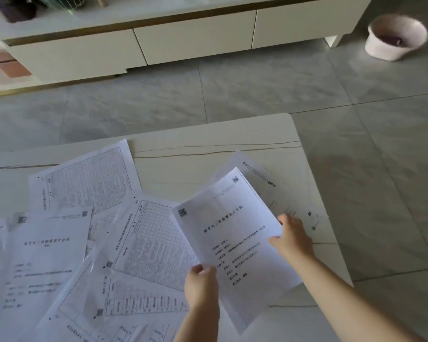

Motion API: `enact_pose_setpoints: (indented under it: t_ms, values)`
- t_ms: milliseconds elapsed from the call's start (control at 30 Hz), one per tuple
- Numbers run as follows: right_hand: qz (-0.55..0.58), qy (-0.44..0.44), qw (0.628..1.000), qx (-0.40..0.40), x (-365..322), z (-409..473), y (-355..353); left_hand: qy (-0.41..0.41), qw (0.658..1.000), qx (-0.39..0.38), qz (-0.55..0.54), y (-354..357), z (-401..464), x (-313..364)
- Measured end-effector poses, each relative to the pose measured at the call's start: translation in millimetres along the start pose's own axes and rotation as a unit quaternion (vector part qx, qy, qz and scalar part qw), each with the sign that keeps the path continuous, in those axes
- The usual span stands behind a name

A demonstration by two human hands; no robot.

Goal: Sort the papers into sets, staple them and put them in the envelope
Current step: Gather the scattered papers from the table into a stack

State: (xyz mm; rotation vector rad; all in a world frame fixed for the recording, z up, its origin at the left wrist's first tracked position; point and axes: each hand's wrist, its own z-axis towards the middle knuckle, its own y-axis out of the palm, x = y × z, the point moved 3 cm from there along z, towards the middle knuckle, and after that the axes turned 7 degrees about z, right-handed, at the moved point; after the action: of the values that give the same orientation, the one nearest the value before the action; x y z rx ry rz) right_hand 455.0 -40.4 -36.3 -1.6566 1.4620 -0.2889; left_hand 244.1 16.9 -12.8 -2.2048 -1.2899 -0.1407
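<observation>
Sorting is the step in hand, by the look of it. The left hand [201, 283] has its grip pinched on the near edge of a title-page sheet [235, 233], lifting it clear of the counter [208, 146]. The right hand [293, 236] has its fingers curled over that sheet's right edge; whether they hold it or reach for the faint page [277, 191] lying beneath at about 2 o'clock cannot be told.

Loose papers spread from 7 to 10 o'clock: a grid-table form [89, 176] at 10, a second table form [146, 240] just beside the held sheet, and another title page [42, 257] at 8, all overlapping.

No stapler or envelope shows in view.

The next move likely calls for matching this title page with its own table pages, then squaring their edges into one set apart from the heap. Thin sheets slide easily, so a firm pinch matters.
</observation>
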Motion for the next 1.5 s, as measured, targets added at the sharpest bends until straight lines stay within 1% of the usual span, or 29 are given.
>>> enact_pose_setpoints:
  t_ms: [100, 167, 233, 300, 367, 433, 467, 533, 600, 700, 800, 900, 967, 1033, 1100, 1167, 1300, 1400, 1500]
  values:
    - [-0.011, 0.018, 1.000, 0.007, 0, -2, -2, -0.022, 0.999, -0.016, -0.022, 5, -3, -3]
    - [0.005, 0.044, 0.999, -0.012, 0, -3, -4, -0.025, 0.999, -0.024, -0.042, 7, -5, -2]
    - [-0.010, 0.039, 0.999, -0.025, 0, -5, -8, -0.024, 0.997, -0.044, -0.055, 9, -10, 2]
    - [-0.014, -0.025, 1.000, -0.011, -4, -3, -15, -0.004, 0.998, -0.019, -0.055, 9, -15, 9]
    - [0.015, -0.108, 0.994, 0.006, -12, 2, -28, 0.039, 0.998, 0.010, -0.049, 9, -20, 20]
    - [0.044, -0.152, 0.987, 0.028, -18, 12, -45, 0.060, 0.996, 0.003, -0.068, 12, -26, 36]
    - [0.047, -0.156, 0.986, 0.041, -21, 18, -54, 0.060, 0.995, 0.001, -0.082, 15, -26, 44]
    - [0.048, -0.143, 0.987, 0.048, -23, 31, -66, 0.050, 0.995, -0.005, -0.087, 23, -24, 58]
    - [0.026, -0.119, 0.992, 0.037, -18, 42, -68, 0.030, 0.996, -0.015, -0.078, 33, -20, 65]
    - [0.000, -0.085, 0.996, 0.021, -1, 54, -59, -0.013, 0.995, -0.034, -0.089, 47, -16, 62]
    - [-0.002, -0.042, 0.999, 0.028, 17, 55, -46, -0.017, 0.994, -0.032, -0.106, 55, -13, 59]
    - [0.015, 0.006, 0.999, 0.041, 21, 48, -44, -0.029, 0.991, -0.044, -0.119, 60, -11, 56]
    - [0.032, 0.039, 0.998, 0.025, 21, 43, -49, -0.030, 0.991, -0.046, -0.124, 62, -9, 54]
    - [0.055, 0.060, 0.997, -0.007, 21, 39, -51, -0.038, 0.989, -0.058, -0.129, 64, -9, 53]
    - [0.080, 0.047, 0.995, -0.029, 20, 36, -50, -0.044, 0.988, -0.077, -0.129, 64, -9, 53]
    - [0.114, 0.008, 0.993, -0.037, 18, 34, -49, -0.038, 0.987, -0.090, -0.128, 61, -11, 53]
    - [0.173, -0.046, 0.983, -0.047, 8, 30, -54, 0.009, 0.993, -0.079, -0.086, 49, -12, 53]
    - [0.227, -0.077, 0.968, -0.074, -3, 26, -67, 0.032, 0.993, -0.087, -0.076, 40, -13, 55]
    - [0.299, -0.081, 0.945, -0.105, -20, 16, -94, 0.028, 0.989, -0.114, -0.093, 27, -21, 61]
